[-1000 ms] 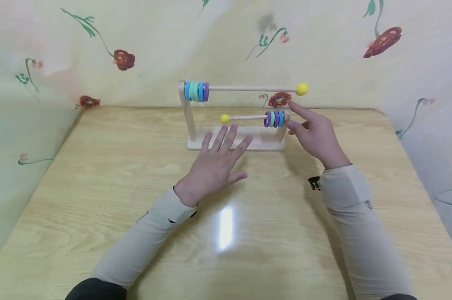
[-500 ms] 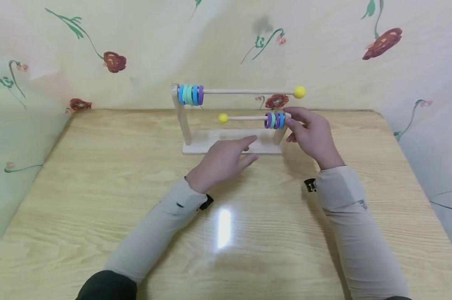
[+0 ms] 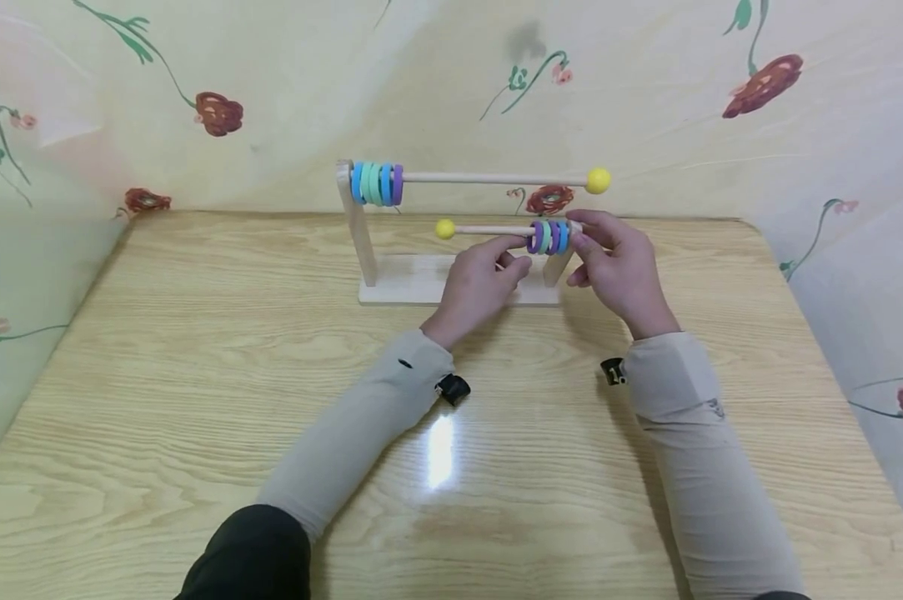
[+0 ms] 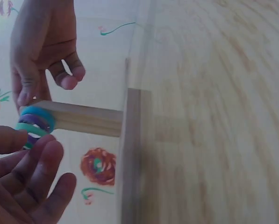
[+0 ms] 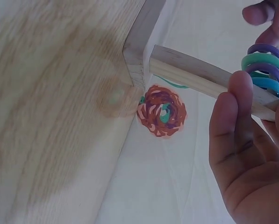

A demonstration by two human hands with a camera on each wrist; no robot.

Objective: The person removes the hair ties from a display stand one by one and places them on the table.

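Note:
A wooden stand [image 3: 406, 290] has two posts, each with a sideways rod. On the short lower rod [image 3: 492, 231], several purple, mint and blue rings [image 3: 547, 237] sit against the right post [image 5: 195, 73]. My left hand [image 3: 477, 283] pinches the purple ring at the inner end of this stack; its fingers partly hide the rings in the left wrist view. With thumb and index finger, my right hand [image 3: 619, 267] grips the top of the right post, beside the blue ring. Several blue, mint and purple rings [image 3: 377, 183] are bunched at the left on the long upper rod [image 3: 496, 178].
Yellow balls cap the free ends: one ball [image 3: 598, 180] on the upper rod, another ball [image 3: 445, 229] on the lower. The stand is near the back of the wood-grain table [image 3: 218, 375]. Flower-patterned covering [image 3: 293, 83] rises right behind and at both sides.
My left hand, spread before the stand earlier, has turned and moved right and up to the lower rings. My right hand has closed its fingertips on the right post. The rings stay in place.

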